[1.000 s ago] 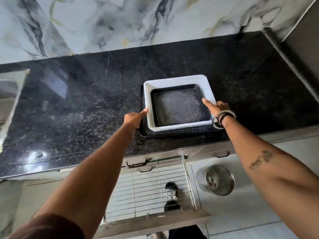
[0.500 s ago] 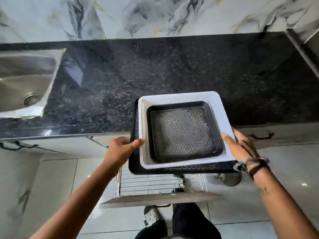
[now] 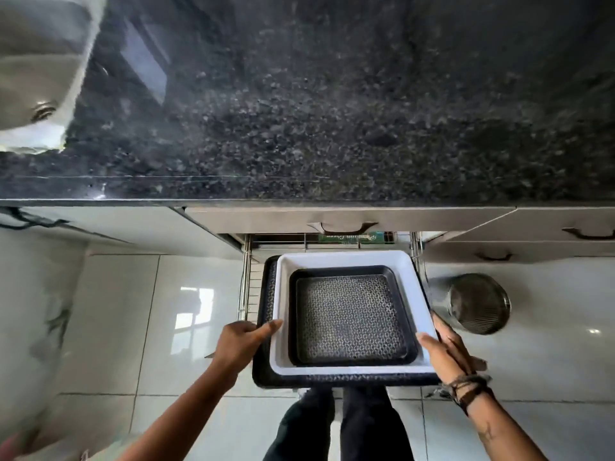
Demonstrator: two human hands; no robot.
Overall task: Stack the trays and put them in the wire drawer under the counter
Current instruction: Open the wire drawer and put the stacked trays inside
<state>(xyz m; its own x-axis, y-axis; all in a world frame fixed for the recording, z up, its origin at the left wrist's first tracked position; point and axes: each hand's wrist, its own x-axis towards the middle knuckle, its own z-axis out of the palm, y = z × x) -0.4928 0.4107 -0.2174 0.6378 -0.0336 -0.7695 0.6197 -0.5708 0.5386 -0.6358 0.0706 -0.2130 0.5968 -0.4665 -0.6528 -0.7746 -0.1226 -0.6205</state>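
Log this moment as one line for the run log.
phase: lowering | tray stack: held over wire drawer | left hand: gripping | right hand: gripping | drawer: open

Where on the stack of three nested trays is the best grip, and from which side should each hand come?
Grip the stack of trays at its two opposite side rims, as the left hand and right hand do, thumbs over the rims. It is wide, flat and level.

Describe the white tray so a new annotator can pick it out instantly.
Start at the black speckled counter and drop to the pulled-out wire drawer below its front edge. Above the drawer, the left hand and right hand hold a nested stack. The white tray is the middle layer, the only pale one, between the large black tray underneath and the small patterned black tray inside it.
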